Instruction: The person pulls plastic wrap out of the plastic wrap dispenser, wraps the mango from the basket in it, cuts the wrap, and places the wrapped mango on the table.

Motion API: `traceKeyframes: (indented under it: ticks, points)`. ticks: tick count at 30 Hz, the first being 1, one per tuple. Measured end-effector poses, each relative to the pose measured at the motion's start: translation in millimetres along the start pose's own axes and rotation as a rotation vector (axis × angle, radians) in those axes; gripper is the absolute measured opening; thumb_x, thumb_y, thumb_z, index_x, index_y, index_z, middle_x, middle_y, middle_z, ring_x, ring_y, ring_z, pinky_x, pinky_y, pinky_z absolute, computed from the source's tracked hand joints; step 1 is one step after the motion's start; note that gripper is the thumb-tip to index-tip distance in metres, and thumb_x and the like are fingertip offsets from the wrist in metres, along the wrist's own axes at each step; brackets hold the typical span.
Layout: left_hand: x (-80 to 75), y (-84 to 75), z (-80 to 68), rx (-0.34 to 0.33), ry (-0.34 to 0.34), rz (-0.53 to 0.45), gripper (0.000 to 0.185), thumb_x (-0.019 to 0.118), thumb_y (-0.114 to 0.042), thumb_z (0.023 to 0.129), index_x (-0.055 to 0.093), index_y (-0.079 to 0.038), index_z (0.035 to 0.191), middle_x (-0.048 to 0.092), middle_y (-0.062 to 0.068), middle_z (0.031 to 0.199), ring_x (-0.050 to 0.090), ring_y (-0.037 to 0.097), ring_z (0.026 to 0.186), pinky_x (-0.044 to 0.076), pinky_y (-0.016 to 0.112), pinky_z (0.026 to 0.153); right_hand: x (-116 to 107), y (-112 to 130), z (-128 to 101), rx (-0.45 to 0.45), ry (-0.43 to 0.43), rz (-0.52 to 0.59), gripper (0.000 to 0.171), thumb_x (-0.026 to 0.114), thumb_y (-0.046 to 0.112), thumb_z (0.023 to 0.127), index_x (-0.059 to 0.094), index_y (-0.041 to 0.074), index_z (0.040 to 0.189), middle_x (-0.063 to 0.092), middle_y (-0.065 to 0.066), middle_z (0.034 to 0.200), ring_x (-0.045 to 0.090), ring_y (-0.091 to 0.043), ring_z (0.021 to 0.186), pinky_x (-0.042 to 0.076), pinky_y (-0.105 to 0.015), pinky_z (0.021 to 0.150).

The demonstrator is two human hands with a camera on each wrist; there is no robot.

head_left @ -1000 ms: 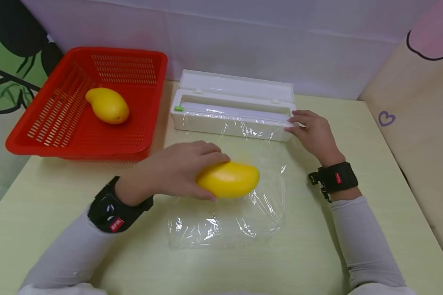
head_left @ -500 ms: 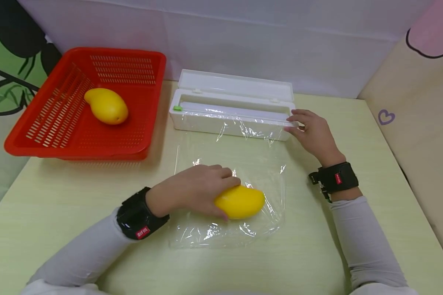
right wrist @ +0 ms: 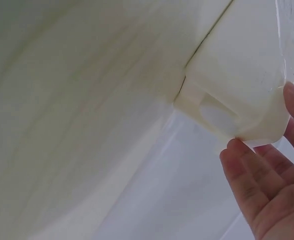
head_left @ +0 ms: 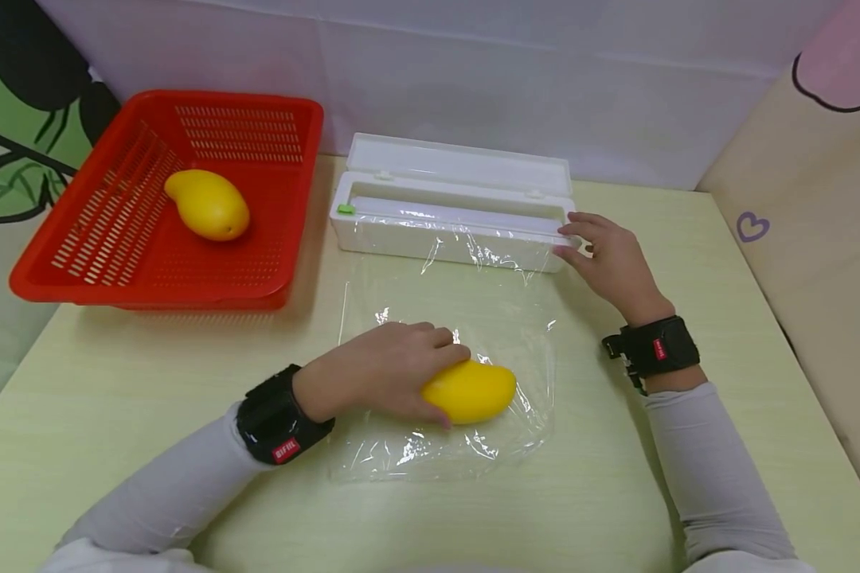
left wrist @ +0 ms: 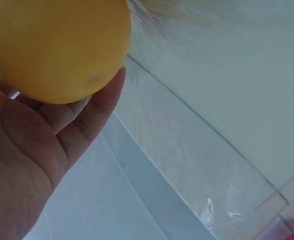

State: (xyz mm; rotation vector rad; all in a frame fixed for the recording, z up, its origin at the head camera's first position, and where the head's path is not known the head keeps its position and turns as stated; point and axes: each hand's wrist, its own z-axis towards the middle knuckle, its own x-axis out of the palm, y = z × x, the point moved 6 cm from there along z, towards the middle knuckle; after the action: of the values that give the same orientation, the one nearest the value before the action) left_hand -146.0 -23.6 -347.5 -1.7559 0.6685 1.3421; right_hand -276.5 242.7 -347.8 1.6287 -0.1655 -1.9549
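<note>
A yellow mango (head_left: 471,391) lies over a sheet of clear cling film (head_left: 416,458), gripped by my left hand (head_left: 394,370) with the thumb on the near side. In the left wrist view the fingers curl round the rounded mango end (left wrist: 62,45). The film runs from the front of an open white cling film dispenser (head_left: 437,247) toward the person. At the dispenser's right end, my right hand (head_left: 605,263) holds the corner between thumb and fingers. Seen from the right wrist, fingertips sit on the dispenser's end wall (right wrist: 247,110). The mango's underside is hidden.
A red plastic basket (head_left: 179,290) stands at the back left with another mango (head_left: 211,207) in it. The dispenser's lid (head_left: 459,163) is raised against the pale cloth behind; a green slider (head_left: 345,209) sits on its left end. The table (head_left: 688,263) ends at a decorated panel at right.
My left hand has brought the mango down toward the near side and slightly right onto the film, then stayed nearly still. My right hand keeps its place on the dispenser.
</note>
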Motion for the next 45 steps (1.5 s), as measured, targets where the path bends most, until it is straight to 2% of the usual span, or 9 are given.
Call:
traceKeyframes:
  ticks: [7, 11, 17, 21, 25, 28, 33, 39, 45]
  points:
    - [4.1, 5.5, 0.8, -0.017, -0.001, -0.019, 0.069, 0.072, -0.063, 0.079, 0.057, -0.02, 0.13, 0.061, -0.004, 0.112, 0.054, 0.012, 0.091, 0.05, 0.029, 0.076, 1.2, 1.1, -1.1, -0.001, 0.039, 0.008, 0.046, 0.074, 0.021, 0.092, 0.062, 0.003, 0.133, 0.051, -0.017, 0.146, 0.055, -0.04, 0.123, 0.05, -0.053, 0.092]
    - [5.4, 7.9, 0.9, -0.01, -0.01, -0.03, 0.072, 0.071, -0.066, 0.08, 0.057, -0.018, 0.133, 0.062, -0.003, 0.115, 0.055, 0.013, 0.094, 0.05, 0.03, 0.08, -0.5, 2.7, -1.7, -0.015, 0.039, 0.0, 0.049, 0.075, 0.02, 0.09, 0.06, 0.002, 0.134, 0.05, -0.019, 0.146, 0.048, -0.04, 0.131, 0.043, -0.055, 0.102]
    - [2.8, 16.1, -0.7, 0.024, -0.03, -0.037, 0.083, 0.068, -0.072, 0.078, 0.055, -0.016, 0.137, 0.061, -0.001, 0.125, 0.056, 0.017, 0.11, 0.048, 0.034, 0.092, -12.0, 16.3, -6.2, -0.038, 0.022, -0.003, 0.051, 0.076, 0.021, 0.09, 0.06, 0.004, 0.135, 0.039, -0.016, 0.154, 0.042, -0.038, 0.136, 0.039, -0.056, 0.107]
    - [-15.6, 26.9, -6.0, 0.004, -0.056, -0.048, 0.086, 0.067, -0.072, 0.078, 0.055, -0.013, 0.139, 0.06, 0.001, 0.129, 0.054, 0.02, 0.116, 0.046, 0.037, 0.099, -24.1, 40.2, -16.2, -0.164, -0.034, 0.031, 0.047, 0.08, 0.014, 0.086, 0.064, 0.004, 0.129, 0.044, -0.013, 0.15, 0.047, -0.034, 0.132, 0.042, -0.052, 0.106]
    - [-37.1, 40.4, -21.6, -0.049, -0.124, -0.055, 0.07, 0.072, -0.063, 0.08, 0.062, -0.014, 0.129, 0.062, 0.002, 0.124, 0.055, 0.021, 0.113, 0.047, 0.039, 0.099, -27.4, 70.5, -36.3, -0.38, -0.022, 0.112, 0.038, 0.082, 0.002, 0.078, 0.07, 0.006, 0.115, 0.06, -0.011, 0.133, 0.055, -0.029, 0.124, 0.043, -0.03, 0.106]
    - [-42.4, 46.1, -39.2, -0.039, -0.131, -0.105, 0.047, 0.077, -0.052, 0.082, 0.07, -0.016, 0.112, 0.064, -0.002, 0.111, 0.057, 0.018, 0.104, 0.05, 0.036, 0.091, -21.7, 87.0, -53.4, -0.497, 0.075, 0.19, 0.036, 0.082, -0.004, 0.074, 0.072, 0.01, 0.105, 0.066, -0.006, 0.119, 0.061, -0.023, 0.111, 0.042, -0.016, 0.1]
    - [-28.5, 38.0, -58.1, 0.007, 0.082, -0.307, 0.021, 0.083, -0.036, 0.081, 0.074, -0.021, 0.092, 0.062, -0.01, 0.091, 0.057, 0.013, 0.088, 0.05, 0.03, 0.078, -4.5, 100.4, -79.7, -0.548, 0.348, 0.276, 0.032, 0.082, 0.0, 0.077, 0.071, 0.021, 0.098, 0.066, 0.008, 0.1, 0.061, -0.011, 0.092, 0.051, -0.022, 0.083]
    - [1.0, 23.4, -58.0, -0.119, 0.336, -0.265, 0.026, 0.089, -0.033, 0.072, 0.065, -0.024, 0.073, 0.053, -0.012, 0.072, 0.049, 0.01, 0.07, 0.043, 0.026, 0.065, 22.9, 109.6, -105.8, -0.355, 0.743, 0.185, 0.014, 0.082, 0.026, 0.084, 0.067, 0.028, 0.085, 0.058, 0.02, 0.084, 0.058, -0.007, 0.079, 0.052, -0.029, 0.074]
    - [29.0, 13.7, -60.7, -0.228, 0.409, -0.101, 0.04, 0.095, -0.035, 0.061, 0.058, -0.02, 0.061, 0.047, -0.009, 0.059, 0.044, 0.013, 0.059, 0.04, 0.028, 0.06, 42.7, 117.8, -119.8, -0.182, 0.923, 0.048, 0.034, 0.088, 0.036, 0.073, 0.056, 0.027, 0.07, 0.048, 0.016, 0.069, 0.045, -0.005, 0.064, 0.039, -0.023, 0.058]
